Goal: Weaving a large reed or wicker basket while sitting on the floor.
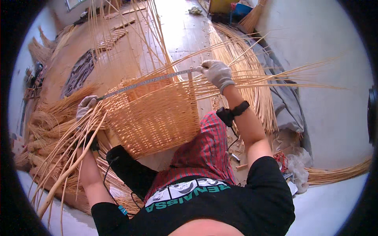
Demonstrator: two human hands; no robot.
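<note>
A half-woven wicker basket rests against my legs, with long loose willow rods fanning out from its corners and far side. Across its top stretches a metal tape measure, slanting from the left corner up to the right one. My gloved left hand is closed at the tape's left end, beside the rods at that corner. At the other end my gloved right hand pinches the tape near the right corner post. Rods partly hide my left fingers.
Bundles of willow rods are heaped along the left. A long spread of pale rods lies on grey cloth at the right. Near my right knee are wood scraps and a clear plastic bag. A dark cloth lies farther left.
</note>
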